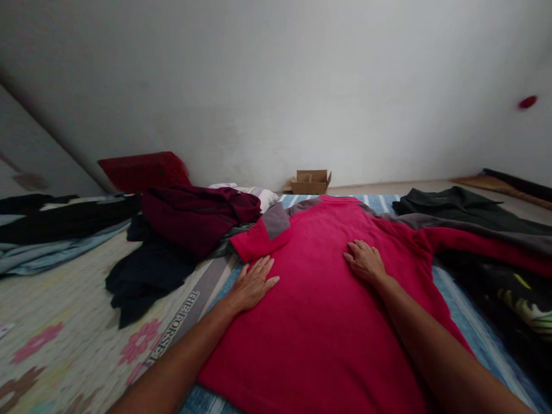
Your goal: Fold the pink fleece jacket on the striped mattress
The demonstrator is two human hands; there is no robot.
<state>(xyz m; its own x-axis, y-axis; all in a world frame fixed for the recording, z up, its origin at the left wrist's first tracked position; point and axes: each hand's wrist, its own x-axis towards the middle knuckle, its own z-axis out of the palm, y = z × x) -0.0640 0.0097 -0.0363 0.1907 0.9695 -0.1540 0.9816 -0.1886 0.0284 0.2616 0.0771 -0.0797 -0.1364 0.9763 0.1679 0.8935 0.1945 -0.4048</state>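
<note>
Head view: crimson pullover (319,322), centre frame.
Left hand (253,283) and right hand (366,262), fingers slightly spread, seemingly keep it flat.

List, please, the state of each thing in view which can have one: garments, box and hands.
Grey-shouldered, long-sleeved crimson fabric top: spread out, one sleeve folded back, the other sleeve stretched outward.
Left hand: open, resting on the top.
Right hand: open, resting on the top.
Maroon fabric garment: heaped, rumpled.
Dark navy fabric garment: crumpled.
Small brown cardboard box: open at top.
</note>
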